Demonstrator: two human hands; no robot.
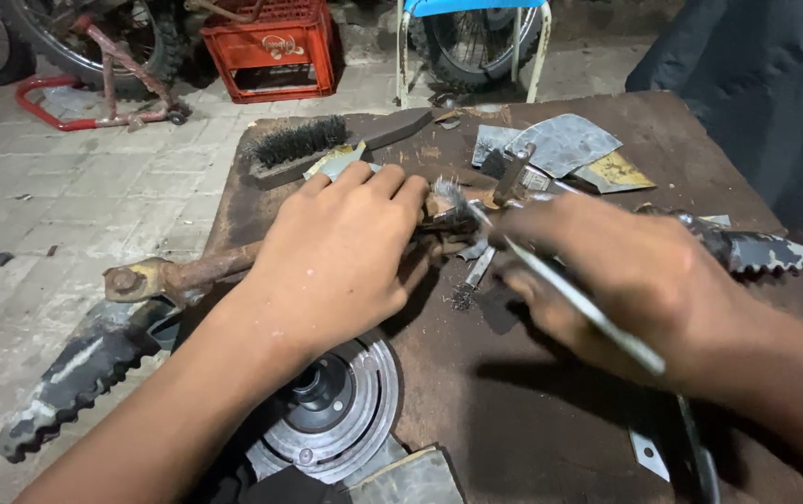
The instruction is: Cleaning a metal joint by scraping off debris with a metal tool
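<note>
Two bare hands work over a dark, worn table (551,411) that stands on a paved floor. The left hand (341,257) lies palm down, with the fingers closed over a rusty footrest bar (191,273) near the middle of the table; this bar runs out past the left edge, where a toothed footpeg (70,373) hangs at its end. The right hand (639,280) is blurred. Its fingers are closed around the thin metal handle of a small wire brush (551,280), and the bristle end of the brush touches the bar just beside the left fingertips. A second toothed footpeg (761,252) shows behind the right hand, near the right edge of the table.

Near the far left corner lies a large wire brush (303,145) with a wooden handle. Some grey sheets of sandpaper (565,145) lie toward the far edge, and one yellowish piece is beside them. Under the left forearm, at the near edge, sits a round metal clutch part (345,411). On the floor beyond the table stand a red plastic crate (275,47), a red motorcycle stand (93,93) and a chair with white legs (471,42).
</note>
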